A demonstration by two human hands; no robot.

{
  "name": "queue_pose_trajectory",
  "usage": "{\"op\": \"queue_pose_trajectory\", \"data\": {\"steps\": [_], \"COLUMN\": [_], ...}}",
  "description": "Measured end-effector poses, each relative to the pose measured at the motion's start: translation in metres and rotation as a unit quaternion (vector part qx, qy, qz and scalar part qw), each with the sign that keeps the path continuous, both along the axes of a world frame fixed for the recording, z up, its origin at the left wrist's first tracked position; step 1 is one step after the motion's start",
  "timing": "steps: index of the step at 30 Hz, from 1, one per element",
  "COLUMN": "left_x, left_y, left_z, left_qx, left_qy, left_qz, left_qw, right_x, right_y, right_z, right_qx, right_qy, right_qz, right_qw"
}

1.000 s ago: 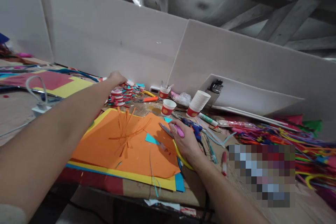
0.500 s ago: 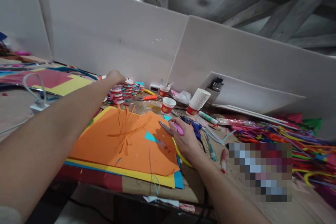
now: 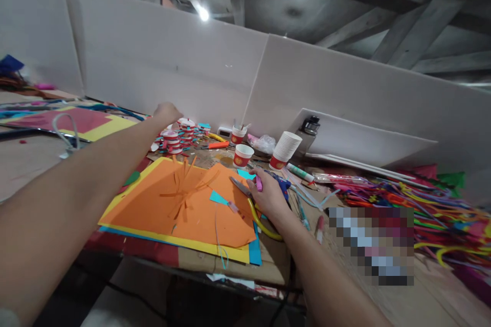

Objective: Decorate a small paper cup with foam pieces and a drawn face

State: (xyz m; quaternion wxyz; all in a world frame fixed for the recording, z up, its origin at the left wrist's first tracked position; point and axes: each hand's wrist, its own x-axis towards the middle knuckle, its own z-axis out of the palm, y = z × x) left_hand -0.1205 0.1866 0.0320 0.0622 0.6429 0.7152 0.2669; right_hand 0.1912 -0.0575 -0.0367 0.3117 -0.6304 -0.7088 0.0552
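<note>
My left hand (image 3: 165, 112) reaches far across the table, fingers curled down over the stacks of small red-and-white paper pieces (image 3: 177, 138) near the white wall panel; what it grips is hidden. My right hand (image 3: 268, 196) rests on the edge of the orange paper sheet (image 3: 180, 204), closed round pink-handled scissors (image 3: 249, 186) whose blades point left. Cut orange strips (image 3: 184, 184) lie fanned out on the sheet, and a small teal paper piece (image 3: 218, 197) lies beside them.
Red paper cups (image 3: 242, 156), a stack of white cups (image 3: 284, 149), a blue glue gun (image 3: 282, 184), pens and a heap of coloured pipe cleaners (image 3: 418, 199) crowd the right side. Yellow and red sheets (image 3: 72, 122) and a white cable (image 3: 65, 135) lie left. White panels (image 3: 153, 61) wall the back.
The view has shifted a little. My right hand has turned slightly on the scissors, hiding more of the pink handle. My left hand stays over the stacked pieces.
</note>
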Motion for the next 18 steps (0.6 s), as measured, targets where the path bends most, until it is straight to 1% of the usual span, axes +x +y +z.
{"op": "queue_pose_trajectory", "data": {"steps": [2, 4, 6, 8, 10, 12, 13, 14, 15, 16, 18], "left_x": [0.005, 0.015, 0.029, 0.046, 0.061, 0.071, 0.072, 0.071, 0.068, 0.063, 0.049], "left_y": [-0.013, -0.030, -0.053, -0.081, -0.112, -0.140, -0.151, -0.159, -0.163, -0.164, -0.159], "left_z": [-0.003, -0.006, -0.009, -0.010, -0.008, -0.005, -0.004, -0.003, -0.003, -0.003, -0.007], "left_qx": [0.056, 0.134, 0.191, 0.221, 0.255, 0.270, 0.261, 0.254, 0.243, 0.236, 0.246], "left_qy": [-0.042, -0.097, -0.153, -0.235, -0.323, -0.368, -0.372, -0.372, -0.364, -0.354, -0.328], "left_qz": [-0.006, -0.024, -0.073, -0.142, -0.196, -0.245, -0.271, -0.283, -0.285, -0.278, -0.249], "left_qw": [0.998, 0.986, 0.967, 0.936, 0.890, 0.855, 0.849, 0.847, 0.853, 0.861, 0.878], "right_x": [0.004, 0.007, 0.008, 0.008, 0.008, 0.009, 0.010, 0.010, 0.011, 0.012, 0.012], "right_y": [0.003, 0.004, 0.005, 0.004, 0.003, 0.004, 0.004, 0.005, 0.006, 0.007, 0.009], "right_z": [-0.002, -0.002, -0.002, -0.001, -0.001, -0.003, -0.004, -0.005, -0.007, -0.008, -0.009], "right_qx": [0.010, 0.000, -0.028, -0.059, -0.087, -0.104, -0.107, -0.107, -0.105, -0.104, -0.108], "right_qy": [-0.042, -0.087, -0.124, -0.151, -0.176, -0.200, -0.212, -0.225, -0.236, -0.246, -0.258], "right_qz": [-0.007, -0.025, -0.048, -0.068, -0.082, -0.092, -0.094, -0.094, -0.094, -0.093, -0.095], "right_qw": [0.999, 0.996, 0.991, 0.984, 0.977, 0.970, 0.967, 0.964, 0.961, 0.959, 0.955]}}
